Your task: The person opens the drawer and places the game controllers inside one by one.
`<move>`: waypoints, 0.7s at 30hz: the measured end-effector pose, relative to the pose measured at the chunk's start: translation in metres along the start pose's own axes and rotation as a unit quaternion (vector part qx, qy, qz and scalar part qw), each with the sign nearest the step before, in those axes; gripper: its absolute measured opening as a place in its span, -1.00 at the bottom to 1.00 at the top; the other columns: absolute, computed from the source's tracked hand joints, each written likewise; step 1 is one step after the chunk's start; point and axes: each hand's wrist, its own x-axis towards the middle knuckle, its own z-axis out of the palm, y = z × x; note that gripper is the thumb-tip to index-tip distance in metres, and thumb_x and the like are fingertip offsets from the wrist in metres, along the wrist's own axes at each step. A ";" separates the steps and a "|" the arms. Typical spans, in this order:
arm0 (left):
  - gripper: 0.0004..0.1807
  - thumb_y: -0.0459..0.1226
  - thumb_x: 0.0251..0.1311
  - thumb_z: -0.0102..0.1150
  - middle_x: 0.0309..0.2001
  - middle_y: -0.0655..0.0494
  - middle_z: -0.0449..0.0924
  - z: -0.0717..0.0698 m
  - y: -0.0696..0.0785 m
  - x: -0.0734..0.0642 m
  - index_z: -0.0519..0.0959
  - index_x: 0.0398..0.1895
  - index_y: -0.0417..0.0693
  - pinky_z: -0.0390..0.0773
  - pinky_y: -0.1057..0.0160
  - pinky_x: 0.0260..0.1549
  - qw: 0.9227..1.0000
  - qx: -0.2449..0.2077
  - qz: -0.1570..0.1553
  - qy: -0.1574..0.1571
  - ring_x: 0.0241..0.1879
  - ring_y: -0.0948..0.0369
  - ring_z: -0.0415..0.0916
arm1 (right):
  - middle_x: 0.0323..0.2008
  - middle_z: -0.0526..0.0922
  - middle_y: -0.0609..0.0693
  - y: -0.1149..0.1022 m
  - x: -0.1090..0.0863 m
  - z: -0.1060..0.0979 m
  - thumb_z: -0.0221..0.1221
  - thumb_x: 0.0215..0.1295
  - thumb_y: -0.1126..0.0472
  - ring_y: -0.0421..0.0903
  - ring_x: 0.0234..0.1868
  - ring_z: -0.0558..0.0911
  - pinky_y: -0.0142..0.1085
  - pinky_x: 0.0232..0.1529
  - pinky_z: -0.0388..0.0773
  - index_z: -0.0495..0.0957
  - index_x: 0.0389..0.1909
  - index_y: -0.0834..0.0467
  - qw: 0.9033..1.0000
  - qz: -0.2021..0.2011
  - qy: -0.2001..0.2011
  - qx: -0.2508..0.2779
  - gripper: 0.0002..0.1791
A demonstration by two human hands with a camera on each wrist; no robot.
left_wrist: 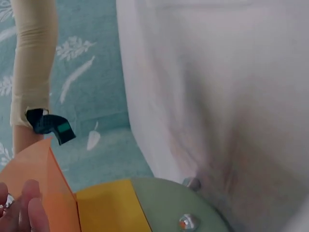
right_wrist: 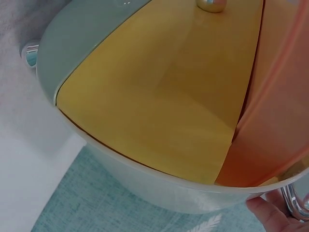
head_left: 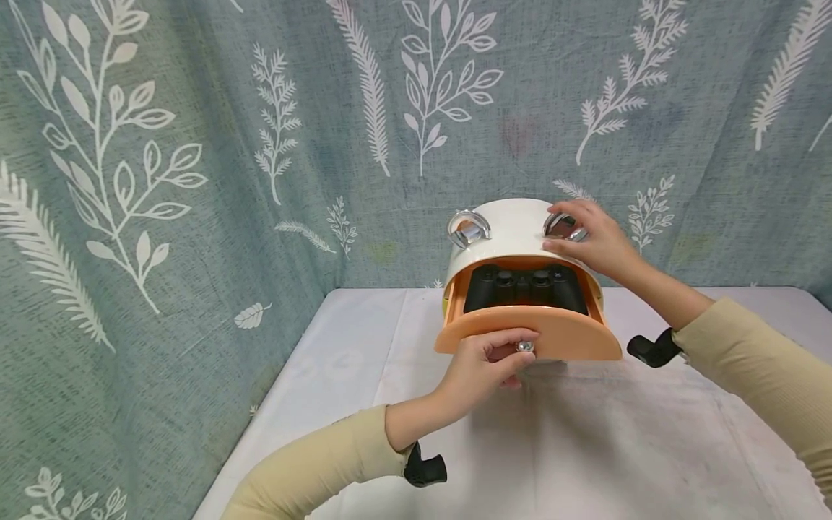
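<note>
A small rounded drawer cabinet point(head_left: 510, 227) with a glossy white shell stands on the table. Its top orange drawer point(head_left: 572, 332) is pulled out, and a black game controller point(head_left: 520, 289) lies inside. My left hand point(head_left: 471, 368) pinches the drawer's silver knob point(head_left: 525, 347) between thumb and fingers. On the cabinet's upper right, my right hand point(head_left: 601, 242) grips a shiny chrome ring point(head_left: 564, 227), thumb below and fingers above. A matching chrome ring point(head_left: 469, 230) sits at the upper left. Below the orange drawer, the right wrist view shows a yellow drawer front point(right_wrist: 154, 92), flush in the shell.
A green bottom drawer point(left_wrist: 176, 205) with a silver knob point(left_wrist: 189, 222) shows in the left wrist view. White cloth covers the table point(head_left: 390, 347). A teal leaf-print curtain point(head_left: 325, 144) hangs behind and at the left. Black wrist mounts point(head_left: 425, 466) stick out beside both forearms.
</note>
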 end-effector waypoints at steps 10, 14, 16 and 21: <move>-0.72 -0.37 -0.02 0.08 -0.51 -0.11 0.45 -0.005 -0.001 0.017 0.49 -0.16 -0.19 0.49 0.16 -0.57 0.999 -0.004 -0.033 0.011 -0.66 -0.03 0.43 | 0.06 0.23 0.06 -0.001 0.000 0.000 0.15 -0.04 -0.03 0.01 -0.21 0.31 -0.04 -0.29 0.25 0.28 0.06 0.03 1.000 0.005 0.001 -0.001 -0.41; -0.71 -0.36 -0.02 0.08 -0.53 0.01 0.46 -0.008 -0.003 0.025 0.49 -0.16 -0.17 0.48 0.23 -0.61 0.999 -0.003 -0.046 0.019 -0.66 -0.02 0.45 | 0.05 0.24 0.06 0.000 0.000 0.000 0.15 -0.04 -0.03 0.02 -0.20 0.32 -0.04 -0.28 0.26 0.28 0.06 0.04 1.000 0.005 0.002 0.001 -0.41; -0.72 -0.36 -0.02 0.08 -0.51 -0.01 0.49 -0.009 -0.004 0.029 0.50 -0.16 -0.16 0.45 0.28 -0.66 0.998 0.000 -0.050 0.024 -0.70 0.09 0.45 | 0.05 0.24 0.05 0.000 0.000 0.000 0.15 -0.04 -0.03 0.02 -0.20 0.32 -0.04 -0.28 0.26 0.28 0.06 0.04 1.000 0.006 0.003 0.002 -0.41; -0.73 -0.37 -0.01 0.07 -0.43 -0.19 0.49 -0.009 -0.007 0.037 0.50 -0.16 -0.16 0.33 0.33 -0.77 0.998 0.004 -0.052 0.036 -0.73 0.17 0.44 | 0.05 0.24 0.05 0.000 0.000 0.000 0.15 -0.04 -0.03 0.04 -0.19 0.33 -0.04 -0.27 0.26 0.28 0.06 0.05 1.000 0.006 0.001 0.005 -0.41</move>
